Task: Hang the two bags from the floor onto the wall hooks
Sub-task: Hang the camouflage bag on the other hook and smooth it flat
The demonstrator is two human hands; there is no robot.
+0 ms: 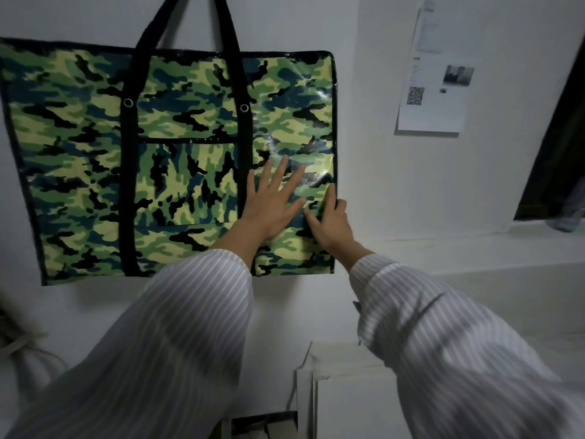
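Step in hand: the camouflage bag (177, 160) is judged to be already hung; it is being smoothed flat against the wall (380, 191).
Bag position: it is suspended by its black webbing handles (228, 23), which run up out of view, so the hook itself cannot be seen.
Left hand (272, 201): the grip is spread, fingers splayed and the palm laid flat on the bag's lower right panel.
Right hand (329, 223): the bag's right edge is pinched between thumb and fingers.
Second bag: a white paper bag (342, 391) is seen below, near the bottom of the view, not yet hung.
Next move: both hands would need to be released, and the white bag lifted by its handles to a free hook.
Materials: the camouflage bag is glossy coated woven plastic, rectangular, black-bound, with metal eyelets (128, 103) and a front pocket; the white bag looks stiff and matte.
Other: a printed sheet (433, 90) is fixed to the wall.
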